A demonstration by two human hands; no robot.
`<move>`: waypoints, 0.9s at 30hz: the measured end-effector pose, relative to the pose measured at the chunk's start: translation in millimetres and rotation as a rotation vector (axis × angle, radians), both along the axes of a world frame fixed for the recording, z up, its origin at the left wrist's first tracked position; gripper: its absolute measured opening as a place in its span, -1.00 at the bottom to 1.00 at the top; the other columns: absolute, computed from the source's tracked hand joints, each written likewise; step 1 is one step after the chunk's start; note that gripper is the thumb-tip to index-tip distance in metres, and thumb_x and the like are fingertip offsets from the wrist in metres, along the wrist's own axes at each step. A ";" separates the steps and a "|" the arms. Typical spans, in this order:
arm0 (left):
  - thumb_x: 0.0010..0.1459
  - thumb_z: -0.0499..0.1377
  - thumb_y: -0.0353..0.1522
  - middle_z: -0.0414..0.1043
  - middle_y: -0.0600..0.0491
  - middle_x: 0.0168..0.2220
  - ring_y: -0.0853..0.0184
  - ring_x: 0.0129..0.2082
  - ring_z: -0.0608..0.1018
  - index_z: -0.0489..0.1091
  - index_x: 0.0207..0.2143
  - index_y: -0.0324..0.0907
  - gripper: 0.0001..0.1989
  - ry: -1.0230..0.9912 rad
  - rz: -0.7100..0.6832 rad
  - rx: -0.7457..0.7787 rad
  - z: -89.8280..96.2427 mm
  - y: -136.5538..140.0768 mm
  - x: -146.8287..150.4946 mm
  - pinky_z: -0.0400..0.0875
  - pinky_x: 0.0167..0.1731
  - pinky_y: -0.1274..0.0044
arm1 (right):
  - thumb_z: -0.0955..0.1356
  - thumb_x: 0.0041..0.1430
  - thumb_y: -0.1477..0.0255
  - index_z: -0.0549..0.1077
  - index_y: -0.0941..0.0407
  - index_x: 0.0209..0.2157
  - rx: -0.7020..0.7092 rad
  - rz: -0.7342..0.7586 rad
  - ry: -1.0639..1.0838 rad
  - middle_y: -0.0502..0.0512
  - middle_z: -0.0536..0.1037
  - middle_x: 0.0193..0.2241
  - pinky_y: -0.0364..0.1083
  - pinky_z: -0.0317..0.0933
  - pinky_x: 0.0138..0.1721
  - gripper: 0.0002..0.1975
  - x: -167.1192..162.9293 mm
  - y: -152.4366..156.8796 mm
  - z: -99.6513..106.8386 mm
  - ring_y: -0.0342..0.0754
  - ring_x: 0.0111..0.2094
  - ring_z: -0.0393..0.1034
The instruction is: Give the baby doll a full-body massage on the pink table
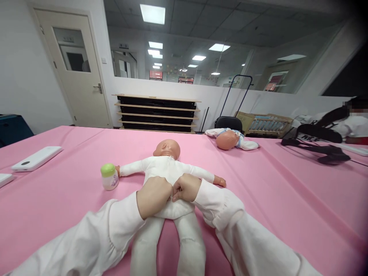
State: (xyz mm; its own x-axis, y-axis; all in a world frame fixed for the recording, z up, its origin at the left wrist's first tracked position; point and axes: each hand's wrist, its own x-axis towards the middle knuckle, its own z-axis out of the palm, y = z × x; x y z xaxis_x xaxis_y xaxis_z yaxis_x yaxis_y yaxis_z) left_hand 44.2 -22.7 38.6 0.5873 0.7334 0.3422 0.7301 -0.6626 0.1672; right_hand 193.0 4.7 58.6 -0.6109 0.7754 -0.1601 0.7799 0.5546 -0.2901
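Note:
A baby doll [163, 168] with a white cloth body lies on its back on the pink-covered table, head turned to the left, arms spread and legs toward me. Both my hands meet over its belly. My left hand [155, 193] is curled into a fist, knuckles up. Closed beside it, my right hand [186, 188] has thumb and fingers pinched together. Whatever the fingertips grip is hidden; it may be the doll's white cloth. A small jar [109, 177] with a green lid stands by the doll's hand on the left.
On the pink table cover [258, 199], a second doll [228, 140] lies at the far edge. White devices [38, 158] sit at the left. A black strap or bag [316, 147] rests at the right, near another person [355, 124]. Beyond stand stacked boards [156, 113] and a chair [228, 123].

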 end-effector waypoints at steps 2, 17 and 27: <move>0.10 0.03 -0.44 0.39 -0.03 -0.60 0.26 -0.57 0.44 0.48 -0.49 -0.23 -0.76 0.084 0.084 -0.031 14.8 -2.9 -7.0 0.26 -0.53 0.45 | 0.44 -0.09 0.39 0.54 0.08 -0.48 -0.013 -0.013 0.041 -0.09 0.51 -0.57 -0.23 0.11 -0.48 -0.93 3.1 -3.4 4.0 -0.21 -0.52 0.34; 0.18 -0.03 -0.45 0.37 -0.06 -0.30 0.20 -0.25 0.40 0.37 -0.31 -0.25 -0.81 0.129 0.268 0.149 8.3 12.1 -3.1 0.31 -0.40 0.45 | 0.30 0.12 0.48 0.46 0.14 -0.30 0.464 -0.243 0.233 0.07 0.48 -0.29 -0.11 0.18 -0.16 -0.88 -6.1 8.8 -25.5 -0.07 -0.20 0.33; 0.20 -0.03 -0.42 0.34 -0.05 -0.14 0.24 -0.09 0.34 0.33 -0.17 -0.26 -0.79 0.029 0.246 0.198 -17.1 36.7 -5.7 0.28 -0.20 0.42 | 0.31 0.07 0.53 0.34 0.20 -0.07 0.533 -0.251 0.295 0.20 0.36 -0.09 0.03 0.15 0.00 -0.66 -10.6 12.6 -43.6 0.04 -0.03 0.21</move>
State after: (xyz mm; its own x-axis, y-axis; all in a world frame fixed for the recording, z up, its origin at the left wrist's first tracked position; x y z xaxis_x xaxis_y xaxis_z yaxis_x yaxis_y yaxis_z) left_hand 38.5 14.1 21.5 0.4119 0.7758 0.4779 0.8753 -0.4828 0.0294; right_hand 182.4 17.3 15.0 -0.3604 0.8269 0.4317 0.8341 0.4928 -0.2477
